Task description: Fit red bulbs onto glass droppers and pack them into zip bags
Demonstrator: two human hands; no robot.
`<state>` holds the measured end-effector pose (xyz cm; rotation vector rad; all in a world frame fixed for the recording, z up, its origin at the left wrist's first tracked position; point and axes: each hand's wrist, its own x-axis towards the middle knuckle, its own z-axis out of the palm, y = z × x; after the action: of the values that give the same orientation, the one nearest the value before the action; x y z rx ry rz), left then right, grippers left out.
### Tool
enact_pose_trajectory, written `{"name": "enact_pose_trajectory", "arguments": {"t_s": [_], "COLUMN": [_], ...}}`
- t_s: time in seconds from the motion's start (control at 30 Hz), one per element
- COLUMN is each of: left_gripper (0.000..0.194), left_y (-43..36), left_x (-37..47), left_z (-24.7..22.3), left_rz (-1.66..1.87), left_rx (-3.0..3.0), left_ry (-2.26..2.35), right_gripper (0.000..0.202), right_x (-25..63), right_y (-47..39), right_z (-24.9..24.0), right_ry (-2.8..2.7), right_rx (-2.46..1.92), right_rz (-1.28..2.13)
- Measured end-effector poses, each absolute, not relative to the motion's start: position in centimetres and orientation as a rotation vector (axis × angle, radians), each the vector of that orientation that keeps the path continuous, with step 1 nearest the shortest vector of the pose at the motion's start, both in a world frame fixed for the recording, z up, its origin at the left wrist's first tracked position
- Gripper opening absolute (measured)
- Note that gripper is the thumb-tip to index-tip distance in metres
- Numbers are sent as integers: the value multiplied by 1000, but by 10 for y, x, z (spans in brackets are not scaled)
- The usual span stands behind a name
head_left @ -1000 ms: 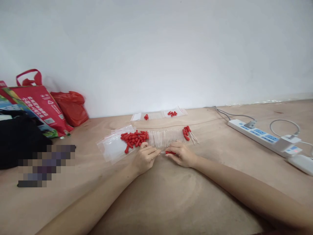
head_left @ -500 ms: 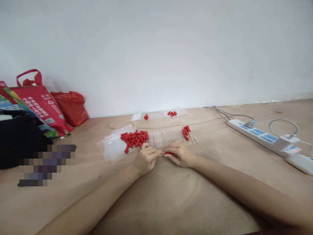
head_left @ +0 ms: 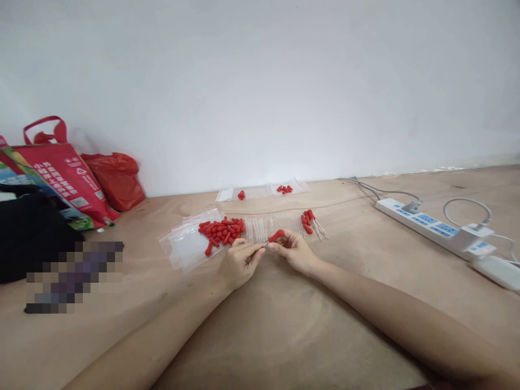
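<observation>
My left hand [head_left: 242, 262] pinches a thin clear tube [head_left: 266, 244] near the middle of the table. Close beside it, my right hand [head_left: 297, 252] grips a red rubber bulb [head_left: 276, 235], which meets the tube's other end. Just beyond my hands lies a row of thin clear tubes [head_left: 255, 229]. A pile of red bulbs [head_left: 221, 234] touches the row's left end, partly over clear zip bags [head_left: 182, 246]. At the row's right end lie a few loose red bulbs and several tubes with red bulbs on them [head_left: 320, 228].
Farther back by the wall, a flat clear bag [head_left: 260, 192] lies with red bulbs and tubes. A white power strip [head_left: 430, 223] with cables and a plugged adapter is at right. Red bags [head_left: 122, 179], a black cloth [head_left: 36, 238] and a blurred-out item [head_left: 77, 279] are at left.
My right hand has turned and lifted slightly, so the red bulb now points up and shows more. My left hand has shifted a little left. The view has moved slightly.
</observation>
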<state>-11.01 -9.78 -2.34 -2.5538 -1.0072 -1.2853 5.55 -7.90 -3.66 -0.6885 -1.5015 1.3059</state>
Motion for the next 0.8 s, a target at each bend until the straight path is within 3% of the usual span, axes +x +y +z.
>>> {"name": "enact_pose_trajectory", "arguments": {"t_s": [0.2, 0.33, 0.5, 0.8], "left_gripper": [17, 15, 13, 14], "left_y": [-98, -98, -97, -96], "left_x": [-112, -112, -110, -112], "left_z": [-20, -19, -22, -24], "left_rz": [-1339, -1291, -1201, -1136], "left_rx": [-2583, -2587, -2635, -2665], "left_ry": [-1044, -1119, -1084, -1118], "right_gripper": [26, 27, 34, 37], "right_x": [72, 122, 172, 175], "right_y": [-60, -23, 2, 9], "right_z": [-20, -10, -27, -48], "right_ry": [-1340, -1245, -1262, -1377], "right_rx": [-757, -1003, -1536, -1633], "right_rz": [1300, 1099, 763, 709]}}
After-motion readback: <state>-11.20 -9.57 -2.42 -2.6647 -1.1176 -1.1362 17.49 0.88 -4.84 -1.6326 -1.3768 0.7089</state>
